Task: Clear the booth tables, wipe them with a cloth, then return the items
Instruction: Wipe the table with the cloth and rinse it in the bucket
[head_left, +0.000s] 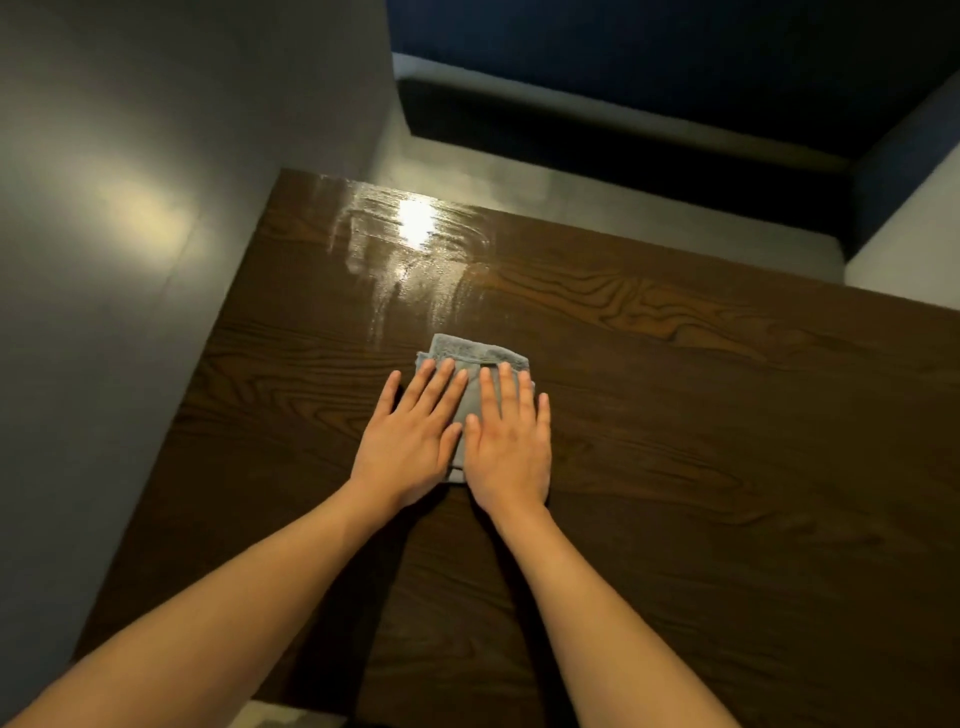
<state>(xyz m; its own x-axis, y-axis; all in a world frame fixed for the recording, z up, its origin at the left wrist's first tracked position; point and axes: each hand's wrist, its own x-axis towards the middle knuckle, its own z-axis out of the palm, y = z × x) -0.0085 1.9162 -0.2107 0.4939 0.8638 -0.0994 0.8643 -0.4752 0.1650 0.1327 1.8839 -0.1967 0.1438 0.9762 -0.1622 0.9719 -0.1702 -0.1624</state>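
Both flat hands, left (410, 441) and right (511, 447), press cloth (470, 358) on table (727, 467) beside wall (130, 208).

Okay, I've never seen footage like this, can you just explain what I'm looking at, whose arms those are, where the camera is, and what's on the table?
There is no machine here. The single picture comes from a wide-angle camera worn on a person's head, looking forward and down, so the two bare arms are the wearer's own. The left hand and right hand lie flat, fingers straight, side by side on a folded grey cloth, pressing it onto a dark wooden table. Nothing is gripped. Beyond the cloth, shiny wet streaks reflect a light. A grey wall stands on the left, and a booth seat behind the table.
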